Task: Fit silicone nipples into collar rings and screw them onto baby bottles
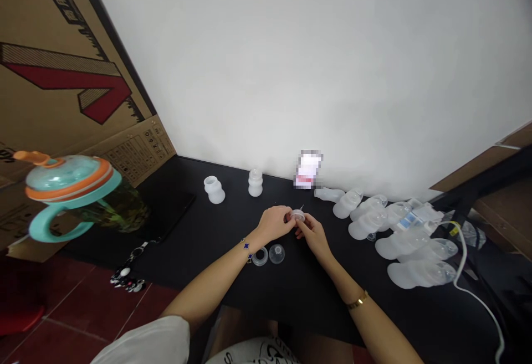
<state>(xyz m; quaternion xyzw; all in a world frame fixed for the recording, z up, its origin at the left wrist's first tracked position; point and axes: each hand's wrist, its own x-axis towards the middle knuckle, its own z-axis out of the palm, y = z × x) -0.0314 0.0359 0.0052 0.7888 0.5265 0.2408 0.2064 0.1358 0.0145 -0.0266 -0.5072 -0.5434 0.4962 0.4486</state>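
Observation:
Both hands meet over the black table. My left hand (277, 222) has its fingers closed around the left side of a small whitish ring-shaped cap (297, 215), with a thin pointed piece sticking up from it. From the right, my right hand (312, 233) grips the same cap, its fingers bent against the rim. Just below my left wrist lie a translucent ring (260, 256) and a clear dome cover (277, 254), side by side. Farther back stand an open white bottle (214, 189), slightly tilted in view, and a capped bottle (255, 182).
A lit phone (308, 169) leans against the wall. Several capped bottles (409, 242) and a white cable (461, 264) lie at the right. At the left are a large teal-handled jug (83, 198), a dark flat device (177, 214), a keychain (127, 278) and a cardboard box (54, 76).

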